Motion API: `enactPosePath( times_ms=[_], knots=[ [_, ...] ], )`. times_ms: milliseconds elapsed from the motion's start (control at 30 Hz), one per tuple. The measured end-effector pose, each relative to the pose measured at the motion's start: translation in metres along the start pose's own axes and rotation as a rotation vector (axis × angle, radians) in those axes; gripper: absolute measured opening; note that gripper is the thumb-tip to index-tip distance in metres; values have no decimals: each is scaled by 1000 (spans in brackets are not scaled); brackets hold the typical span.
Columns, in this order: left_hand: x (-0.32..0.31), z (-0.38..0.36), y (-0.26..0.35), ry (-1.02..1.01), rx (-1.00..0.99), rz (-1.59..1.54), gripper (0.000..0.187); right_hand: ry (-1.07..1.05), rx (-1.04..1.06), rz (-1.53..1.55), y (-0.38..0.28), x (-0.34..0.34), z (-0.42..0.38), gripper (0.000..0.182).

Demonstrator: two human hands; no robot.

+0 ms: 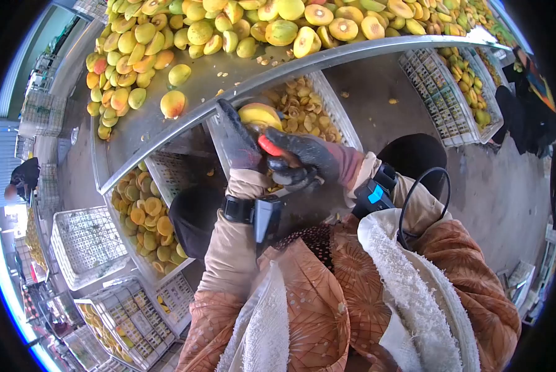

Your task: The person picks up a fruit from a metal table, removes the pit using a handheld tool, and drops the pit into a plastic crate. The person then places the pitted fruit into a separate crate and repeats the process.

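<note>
My left hand point(239, 139), in a dark glove, is closed around a yellow peach point(262, 115) in front of the metal table's edge. Close beside it, my right hand point(312, 158) wears a dark glove with a pinkish cuff. Its fingers wrap around a tool with a red handle point(270, 146), whose working end is hidden near the fruit. Just beneath both hands stands a crate of brownish-yellow scraps point(302, 105). Many whole and halved peaches point(200, 32) are heaped on the table ahead.
The metal table's raised rim point(327, 59) runs across in front of me. A crate of peach halves point(147, 217) stands by my left knee. Farther left are a white crate point(88, 242) and a tipped crate point(129, 319). More full crates point(445, 93) and a person point(526, 105) are at right.
</note>
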State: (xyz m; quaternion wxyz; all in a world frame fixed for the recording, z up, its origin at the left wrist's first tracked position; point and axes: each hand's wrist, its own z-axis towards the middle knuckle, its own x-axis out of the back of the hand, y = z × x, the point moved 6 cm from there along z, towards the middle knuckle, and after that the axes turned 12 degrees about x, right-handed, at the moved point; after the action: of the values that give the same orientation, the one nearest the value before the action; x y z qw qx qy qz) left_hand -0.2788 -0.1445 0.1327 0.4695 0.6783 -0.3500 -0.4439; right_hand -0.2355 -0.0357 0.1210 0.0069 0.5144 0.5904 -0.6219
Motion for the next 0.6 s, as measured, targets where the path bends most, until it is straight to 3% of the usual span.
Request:
enactPosePath(
  times_ms=[33, 67, 167, 200, 233, 267, 300, 333, 367, 400, 433, 500, 567, 600],
  knots=[
    [-7, -5, 2, -90, 112, -242, 49, -134, -92, 207, 2, -12, -3, 50],
    [-6, 5, -15, -271, 310, -291, 52, -153, -71, 223, 6, -11, 1, 51],
    [3, 0, 10, -308, 112, -283, 53, -265, 4, 242, -7, -16, -5, 51],
    [31, 35, -24, -247, 55, -225, 45, -293, -15, 394, -6, -6, -6, 51],
    [44, 36, -6, -221, 26, -226, 45, -45, 129, 156, -7, 24, 3, 55],
    [57, 30, 12, -170, 127, -300, 47, 192, 46, -14, -13, 31, 4, 52],
    [75, 24, 25, -120, 227, -372, 48, 407, 9, -431, -3, 61, 6, 50],
    [101, 25, 39, -240, 67, -17, 47, 615, -7, -851, 1, 85, 6, 48],
    [117, 18, 61, -146, 61, -126, 44, 746, 6, -862, 1, 83, 3, 46],
    [159, 14, 79, 120, -338, 396, 43, 645, 25, -896, 15, 105, 9, 58],
    [199, 5, 92, 389, -711, 928, 41, 653, 19, -785, 16, 101, 8, 55],
    [286, 29, 98, 574, -196, 691, 36, 616, 68, -675, 2, 81, 2, 53],
    [297, 11, 130, 901, -19, 1495, 34, 620, 95, -681, 1, 78, 2, 52],
    [290, 17, 133, 887, -27, 1493, 34, 607, 114, -690, 1, 74, 5, 51]
  ],
)
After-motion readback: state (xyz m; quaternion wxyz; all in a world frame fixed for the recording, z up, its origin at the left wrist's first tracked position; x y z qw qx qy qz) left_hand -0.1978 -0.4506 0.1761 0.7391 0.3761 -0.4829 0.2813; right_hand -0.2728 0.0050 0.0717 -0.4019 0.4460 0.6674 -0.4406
